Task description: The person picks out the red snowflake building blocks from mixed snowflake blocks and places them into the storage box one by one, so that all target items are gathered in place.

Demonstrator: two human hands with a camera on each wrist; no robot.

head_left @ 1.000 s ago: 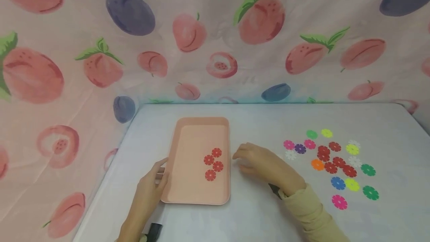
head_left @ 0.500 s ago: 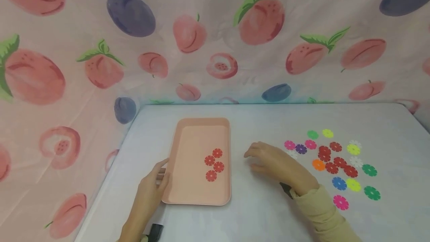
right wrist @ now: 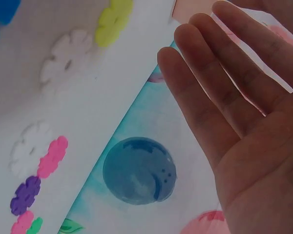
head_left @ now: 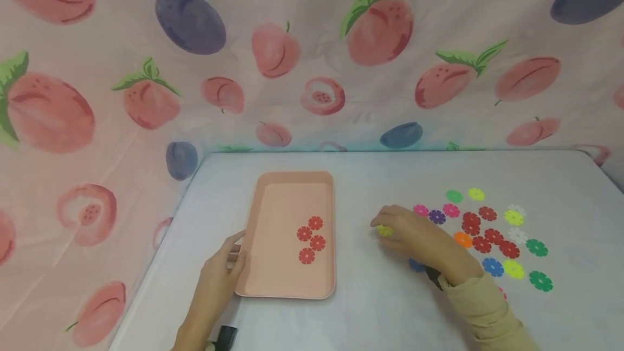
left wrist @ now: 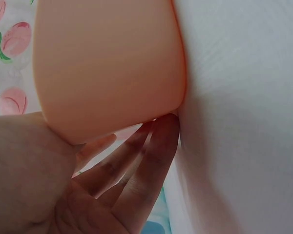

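My left hand [head_left: 216, 272] rests against the left side of a peach-coloured tray [head_left: 275, 280], its fingers [left wrist: 154, 156] fairly straight and touching the tray's outer wall in the left wrist view. Inside the tray lie several red notched plastic discs [head_left: 317, 243]. Over the table, right of the tray, my right hand [head_left: 414, 234] hovers with straight fingers and holds nothing. A yellow notched disc [head_left: 385, 230] shows just under its fingers; the right wrist view has that yellow disc [right wrist: 114, 22] on the table. A blue disc [head_left: 416, 265] is partly hidden by the wrist.
Loose notched discs lie on the right side of the white table [head_left: 361, 177]: several dark red discs [head_left: 471, 226], an orange disc [head_left: 463, 240], a purple disc [head_left: 437, 216], and green, yellow, pink, white and blue ones. A fruit-print cloth [head_left: 312, 42] hangs behind.
My right hand has moved right, away from the tray toward the loose discs, uncovering a yellow and a blue disc. My left hand stays at the tray.
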